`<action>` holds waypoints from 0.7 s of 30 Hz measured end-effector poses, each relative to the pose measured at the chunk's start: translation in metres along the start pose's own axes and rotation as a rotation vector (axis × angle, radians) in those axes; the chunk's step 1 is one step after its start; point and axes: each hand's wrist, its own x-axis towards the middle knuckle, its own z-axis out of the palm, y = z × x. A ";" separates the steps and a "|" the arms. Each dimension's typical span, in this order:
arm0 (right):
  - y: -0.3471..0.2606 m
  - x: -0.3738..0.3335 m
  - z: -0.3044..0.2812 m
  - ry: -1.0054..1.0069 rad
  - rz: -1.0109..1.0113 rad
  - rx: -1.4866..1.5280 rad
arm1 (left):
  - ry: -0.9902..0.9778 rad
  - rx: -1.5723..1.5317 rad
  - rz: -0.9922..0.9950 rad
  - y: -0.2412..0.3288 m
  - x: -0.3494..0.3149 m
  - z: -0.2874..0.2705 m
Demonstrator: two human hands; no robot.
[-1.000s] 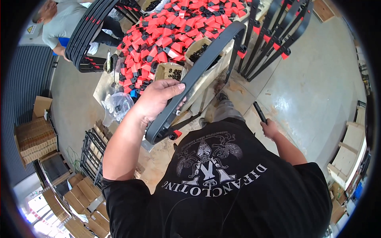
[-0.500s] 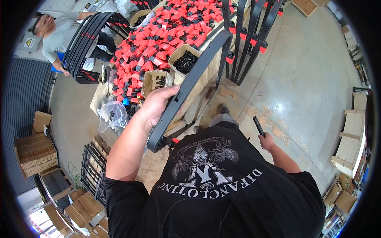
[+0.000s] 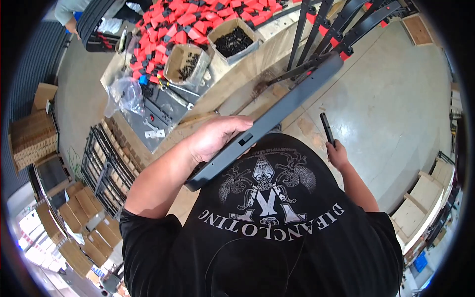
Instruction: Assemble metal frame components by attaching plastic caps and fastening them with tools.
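My left hand (image 3: pixel 217 136) is closed around a long black bar-like frame piece (image 3: pixel 292 96) with rounded ends and a small rectangular slot beside my thumb. The piece slants from in front of my chest up to the far right. Down at my right side, my right hand (image 3: pixel 338 154) grips a slim black stick-like tool (image 3: pixel 326 126), its kind too small to make out. Beyond the left hand is the workbench (image 3: pixel 208 106), with an open box of small dark screws (image 3: pixel 188 64) and another box of black parts (image 3: pixel 233 42) near its edge.
Red and black plastic pieces (image 3: pixel 173 22) are heaped on the bench. Wrenches (image 3: pixel 151 124) and a clear plastic bag (image 3: pixel 126 94) lie at its near corner. More black curved frames (image 3: pixel 321 29) stand at the far right. A co-worker's arm (image 3: pixel 69 22) shows at far left.
The frame piece has swung, its far end going right and lower in view. The bench has shifted up in the picture, uncovering its near corner. Both hands keep their holds.
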 end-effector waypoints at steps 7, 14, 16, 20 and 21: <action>0.006 0.022 -0.038 -0.095 0.049 -0.033 | 0.053 -0.018 0.015 -0.026 0.013 0.021; -0.002 0.039 -0.046 -0.140 0.028 -0.051 | 0.066 0.043 -0.051 -0.030 0.018 0.032; -0.001 0.041 -0.045 -0.135 0.016 -0.057 | 0.054 0.051 -0.040 -0.032 0.017 0.031; 0.005 0.038 -0.047 -0.039 -0.154 -0.199 | -0.020 0.124 0.023 -0.032 0.018 0.023; 0.001 0.036 -0.044 0.014 -0.249 -0.247 | -0.001 0.132 0.035 -0.030 0.013 0.027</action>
